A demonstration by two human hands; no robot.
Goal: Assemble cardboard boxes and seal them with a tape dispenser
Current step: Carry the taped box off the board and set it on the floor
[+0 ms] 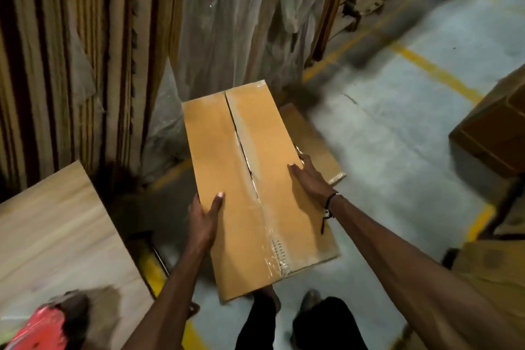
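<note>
A: Cardboard, a long narrow box, sat between my two hands above the floor, its long axis running away from me and tilted a little left, clear tape along the centre seam

B: How did you hold it?

A: My left hand clasped the left long edge near my end, thumb lying on top, fingers hidden under the edge. My right hand gripped the right long edge further along, fingers wrapped over the side

B: So which was nearer the far end?

A: The right. Open floor lay ahead and to the right; stacked flat cardboard sheets crowded the left, a wooden table sat at my near left, and another carton lay just beyond the box
</note>
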